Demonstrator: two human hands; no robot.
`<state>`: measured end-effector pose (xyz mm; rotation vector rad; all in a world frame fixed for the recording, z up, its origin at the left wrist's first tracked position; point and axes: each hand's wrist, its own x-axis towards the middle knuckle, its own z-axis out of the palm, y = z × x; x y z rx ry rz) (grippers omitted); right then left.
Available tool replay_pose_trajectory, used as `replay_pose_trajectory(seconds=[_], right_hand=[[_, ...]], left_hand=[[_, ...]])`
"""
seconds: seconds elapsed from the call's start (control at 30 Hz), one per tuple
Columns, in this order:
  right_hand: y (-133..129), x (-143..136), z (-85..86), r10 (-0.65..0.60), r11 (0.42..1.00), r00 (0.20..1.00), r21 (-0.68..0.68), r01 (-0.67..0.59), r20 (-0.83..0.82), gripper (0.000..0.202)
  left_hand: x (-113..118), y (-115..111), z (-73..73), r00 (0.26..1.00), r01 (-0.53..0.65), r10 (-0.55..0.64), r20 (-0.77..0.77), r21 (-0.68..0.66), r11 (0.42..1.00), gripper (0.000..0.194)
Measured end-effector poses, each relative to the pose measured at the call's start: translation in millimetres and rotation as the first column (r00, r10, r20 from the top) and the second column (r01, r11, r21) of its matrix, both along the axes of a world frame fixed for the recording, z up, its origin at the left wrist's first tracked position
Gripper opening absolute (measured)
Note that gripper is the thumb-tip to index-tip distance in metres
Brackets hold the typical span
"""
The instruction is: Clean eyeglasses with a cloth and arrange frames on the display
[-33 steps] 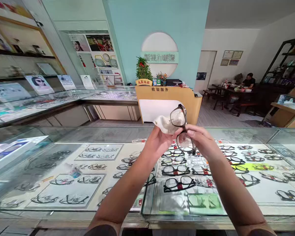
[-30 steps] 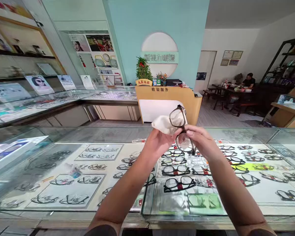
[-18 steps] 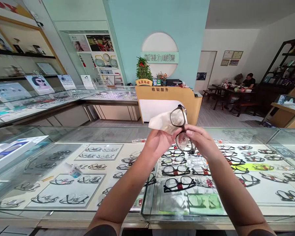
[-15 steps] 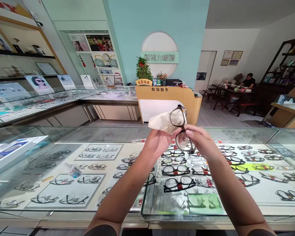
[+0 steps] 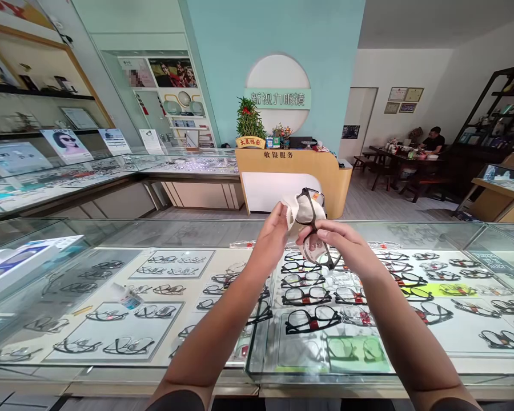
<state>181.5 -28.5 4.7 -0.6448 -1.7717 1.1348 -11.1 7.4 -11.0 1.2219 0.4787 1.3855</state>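
Observation:
A pair of dark-framed eyeglasses (image 5: 312,227) is held up above the glass counter, its front turned nearly upright. My right hand (image 5: 345,242) is closed on the frame around the bridge, fingers and thumb pinching it. In my left hand (image 5: 278,228) is a cream cleaning cloth (image 5: 292,210), bunched up and closed in the fingers. Part of the cloth lies against the upper lens, and some shows through the lens. The lower lens is uncovered, with faint marks on it. The left fingertips behind the frame are partly hidden.
Below my hands a glass display case (image 5: 257,354) holds many eyeglasses in rows. A small white bottle (image 5: 127,297) stands on the left part of the counter, near a white box (image 5: 29,265). Beyond is a wooden cashier desk (image 5: 338,188); a person (image 5: 433,141) sits far right.
My left hand has turned and moved slightly right and up, folding the cloth around the upper lens. The cloth is more bunched. The eyeglasses have shifted slightly down and left.

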Motion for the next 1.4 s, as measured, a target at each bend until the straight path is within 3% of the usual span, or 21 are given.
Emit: replay_pose_trajectory(seconds=[0.17,0.4,0.57,0.7,0.9,1.1,1.4], right_hand=[[0,0,-1.0,0.022,1.000,1.000,-0.019,-0.022,0.015,0.030],[-1,-4,0.7,0.053,0.999,0.999,-0.012,-0.053,0.004,0.033],[0,-2,-2.6,0.041,0.999,0.999,-0.032,-0.042,-0.021,0.033],[0,-3,-1.2,0.051,0.999,0.999,0.008,-0.051,0.001,0.035],[-1,-4,0.3,0.070,0.997,0.997,0.037,-0.069,-0.018,0.033],[2,-2,-3.0,0.067,0.997,0.997,-0.035,-0.068,-0.035,0.033],[8,4,-7.4,0.212,0.962,0.970,-0.151,-0.229,-0.120,0.032]], left_hand=[[0,0,6.2,0.996,-0.019,0.022,-0.085,0.034,0.999,0.055],[-2,2,4.7,0.990,-0.099,0.112,-0.084,0.140,0.985,0.055],[-2,4,2.2,0.992,-0.125,0.124,0.036,0.025,0.992,0.055],[0,3,1.3,0.994,-0.070,0.073,0.077,-0.043,0.997,0.053],[2,-7,6.2,0.998,0.050,-0.050,-0.038,-0.009,0.999,0.052],[1,-8,11.5,0.994,0.084,-0.082,-0.071,0.029,0.996,0.047],[-13,-4,18.0,0.930,0.336,-0.331,-0.160,0.005,0.942,0.044]])
